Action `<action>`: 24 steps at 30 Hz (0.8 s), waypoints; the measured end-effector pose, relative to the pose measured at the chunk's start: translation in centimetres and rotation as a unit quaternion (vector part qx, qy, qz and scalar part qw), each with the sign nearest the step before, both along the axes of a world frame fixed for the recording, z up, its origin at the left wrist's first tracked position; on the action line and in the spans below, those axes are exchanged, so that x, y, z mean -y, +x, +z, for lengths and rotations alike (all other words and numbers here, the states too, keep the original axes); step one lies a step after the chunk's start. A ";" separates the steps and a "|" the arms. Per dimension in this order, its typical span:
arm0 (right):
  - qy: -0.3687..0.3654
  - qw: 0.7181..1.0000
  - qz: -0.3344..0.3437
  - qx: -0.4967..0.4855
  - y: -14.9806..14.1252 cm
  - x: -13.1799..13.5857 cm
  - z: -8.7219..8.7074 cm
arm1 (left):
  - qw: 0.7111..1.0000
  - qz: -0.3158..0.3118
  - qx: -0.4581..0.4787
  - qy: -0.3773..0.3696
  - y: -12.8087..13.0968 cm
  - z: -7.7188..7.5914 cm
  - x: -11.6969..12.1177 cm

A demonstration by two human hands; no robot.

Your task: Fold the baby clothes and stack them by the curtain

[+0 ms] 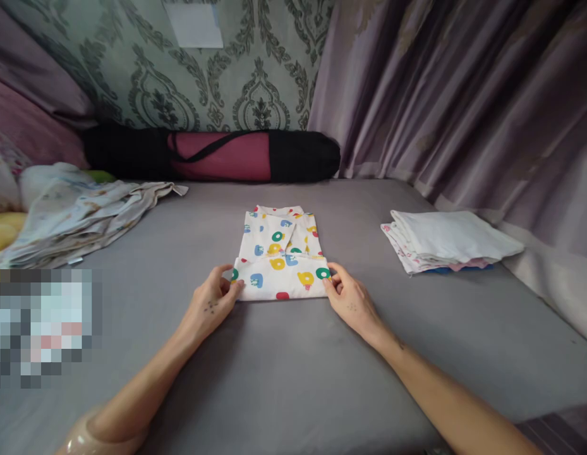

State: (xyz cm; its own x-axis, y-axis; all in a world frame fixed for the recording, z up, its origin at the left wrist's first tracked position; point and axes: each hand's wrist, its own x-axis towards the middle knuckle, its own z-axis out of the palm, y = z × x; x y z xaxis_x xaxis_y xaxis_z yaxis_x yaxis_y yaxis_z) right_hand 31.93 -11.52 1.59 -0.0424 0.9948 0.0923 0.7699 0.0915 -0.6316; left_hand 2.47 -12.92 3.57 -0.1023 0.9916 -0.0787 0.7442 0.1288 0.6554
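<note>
A small white garment [280, 278] with a colourful print in yellow, blue, green and red lies partly folded on the grey sheet. Its lower part is turned up over the rest, and an overlapping front and neckline show above the fold. My left hand [216, 292] pinches the left corner of the folded edge between thumb and fingers. At the opposite corner, my right hand [350, 296] grips the fold in the same way. Both thumbs rest on top of the cloth, while the fingertips are partly hidden behind it.
To the right sits a stack of folded cloths [454, 234], white on top. A pile of loose printed cloths [94, 215] lies at the left. Along the wall rests a black and maroon long bag [222, 155]. Purple curtains [445, 95] hang at the right. The lower left is blurred out.
</note>
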 end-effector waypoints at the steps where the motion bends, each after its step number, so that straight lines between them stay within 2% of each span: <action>1: 0.006 1.000 0.004 0.008 0.0 0.0 -0.2 | 1.000 -0.006 0.002 0.006 -0.1 -0.2 0.1; 6: 0.020 0.999 0.025 0.027 0.4 -0.1 -0.8 | 0.998 -0.048 0.009 0.035 -0.5 -1.1 0.3; 14: 0.010 0.995 0.089 0.051 1.0 0.5 0.3 | 0.997 -0.062 -0.007 0.037 -0.3 0.0 1.2; 20: 0.012 0.991 0.101 0.091 0.8 0.7 0.7 | 0.995 -0.082 -0.062 0.003 -0.3 0.0 1.0; 24: 0.014 0.988 0.090 0.126 0.6 0.8 0.6 | 0.988 -0.103 -0.105 0.039 -0.5 -0.6 1.0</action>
State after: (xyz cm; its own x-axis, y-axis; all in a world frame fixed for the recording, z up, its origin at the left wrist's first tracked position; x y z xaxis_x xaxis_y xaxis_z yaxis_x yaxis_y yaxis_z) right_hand 32.55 -12.36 2.15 -0.2443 0.9661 0.0832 0.8716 0.2564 -0.4178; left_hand 1.99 -13.87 2.96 0.0967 0.9953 0.0002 0.8700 -0.0846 0.4857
